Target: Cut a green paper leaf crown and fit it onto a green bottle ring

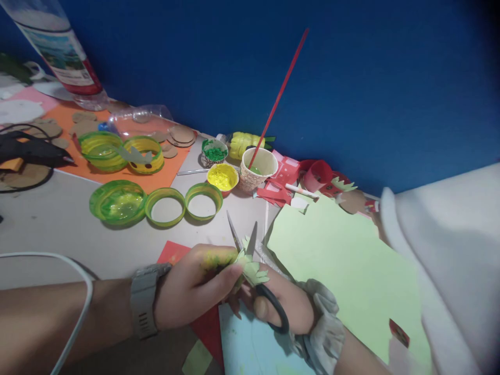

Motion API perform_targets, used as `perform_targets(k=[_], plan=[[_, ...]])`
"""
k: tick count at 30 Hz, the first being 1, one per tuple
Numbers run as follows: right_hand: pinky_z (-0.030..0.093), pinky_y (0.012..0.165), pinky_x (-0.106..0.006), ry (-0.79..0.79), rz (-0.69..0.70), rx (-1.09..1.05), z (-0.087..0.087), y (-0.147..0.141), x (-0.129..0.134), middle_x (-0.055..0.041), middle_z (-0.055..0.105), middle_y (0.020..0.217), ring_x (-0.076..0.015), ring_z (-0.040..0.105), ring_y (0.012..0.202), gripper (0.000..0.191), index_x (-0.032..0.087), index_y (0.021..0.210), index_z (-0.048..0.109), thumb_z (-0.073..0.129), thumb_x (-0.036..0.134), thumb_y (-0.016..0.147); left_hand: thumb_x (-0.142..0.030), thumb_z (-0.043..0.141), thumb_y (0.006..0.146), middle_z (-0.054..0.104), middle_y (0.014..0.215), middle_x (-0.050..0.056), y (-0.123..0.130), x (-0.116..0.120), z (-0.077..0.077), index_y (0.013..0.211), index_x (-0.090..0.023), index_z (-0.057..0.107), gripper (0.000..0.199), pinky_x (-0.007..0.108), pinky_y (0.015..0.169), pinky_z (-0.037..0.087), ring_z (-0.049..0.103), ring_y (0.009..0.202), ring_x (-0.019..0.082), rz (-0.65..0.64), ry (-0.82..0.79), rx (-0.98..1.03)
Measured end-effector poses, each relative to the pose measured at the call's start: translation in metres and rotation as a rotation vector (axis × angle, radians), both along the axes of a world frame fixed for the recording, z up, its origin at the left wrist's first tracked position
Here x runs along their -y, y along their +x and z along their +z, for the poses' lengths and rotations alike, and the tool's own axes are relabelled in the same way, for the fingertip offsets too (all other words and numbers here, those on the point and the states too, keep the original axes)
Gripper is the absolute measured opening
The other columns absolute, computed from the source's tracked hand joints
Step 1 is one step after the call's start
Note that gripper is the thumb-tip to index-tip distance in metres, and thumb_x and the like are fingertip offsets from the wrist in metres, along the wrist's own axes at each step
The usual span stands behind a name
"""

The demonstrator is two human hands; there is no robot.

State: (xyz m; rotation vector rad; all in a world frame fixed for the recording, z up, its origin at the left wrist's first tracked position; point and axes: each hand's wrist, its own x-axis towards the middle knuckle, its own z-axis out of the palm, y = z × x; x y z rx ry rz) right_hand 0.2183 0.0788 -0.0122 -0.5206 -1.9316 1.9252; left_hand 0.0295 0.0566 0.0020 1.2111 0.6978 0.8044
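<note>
Between thumb and fingers, my left hand (199, 286) pinches a small pale green paper piece (252, 268) with jagged, leaf-like edges. Yellow-green paint stains the index finger. My right hand (273, 302) is closed on the black-handled scissors (253, 240), partly hidden behind the left hand and the paper. The blades point up and away, spread apart, with part of the paper between them. To the right lies a large light green sheet (344, 255) with a notched upper edge. Below the hands are a light blue sheet (250, 344) and a red sheet (207, 333).
Green-yellow painted rings (164, 207) stand at the left. Paint cups (222, 178) and a paper cup (258, 169) holding a red stick are at the back centre. A glue gun (31, 148) and tall bottle (62, 57) are far left. A white cable (84, 307) crosses my left forearm.
</note>
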Motion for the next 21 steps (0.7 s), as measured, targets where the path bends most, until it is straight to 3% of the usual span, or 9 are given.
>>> perform_targets(k=[8, 17, 21], plan=[[0.045, 0.067, -0.027, -0.047, 0.011, 0.003, -0.0006, -0.0012, 0.0021, -0.0033, 0.052, 0.082, -0.0152, 0.048, 0.071, 0.046, 0.016, 0.09, 0.057, 0.047, 0.06, 0.089, -0.031, 0.041, 0.097, 0.052, 0.058, -0.002, 0.0007, 0.0007, 0.0007, 0.067, -0.016, 0.05, 0.034, 0.018, 0.051, 0.049, 0.058, 0.054, 0.01, 0.01, -0.031, -0.049], [0.044, 0.064, -0.027, -0.125, 0.017, 0.022, -0.0001, -0.0004, 0.0015, -0.0006, 0.046, 0.073, -0.015, 0.048, 0.068, 0.05, 0.016, 0.081, 0.05, 0.05, 0.066, 0.084, -0.034, 0.041, 0.097, 0.042, 0.054, -0.006, 0.0023, 0.0036, -0.001, 0.067, -0.016, 0.052, 0.037, 0.015, 0.049, 0.049, 0.053, 0.049, 0.007, 0.043, -0.129, 0.098], [0.044, 0.063, -0.027, -0.128, 0.028, 0.035, -0.001, 0.0015, 0.0008, -0.0007, 0.047, 0.072, -0.0151, 0.048, 0.067, 0.049, 0.016, 0.079, 0.051, 0.051, 0.066, 0.084, -0.048, 0.043, 0.094, 0.045, 0.053, -0.004, 0.0027, 0.0039, 0.0007, 0.068, -0.017, 0.058, 0.043, 0.018, 0.049, 0.051, 0.054, 0.048, 0.009, 0.048, -0.156, 0.095]])
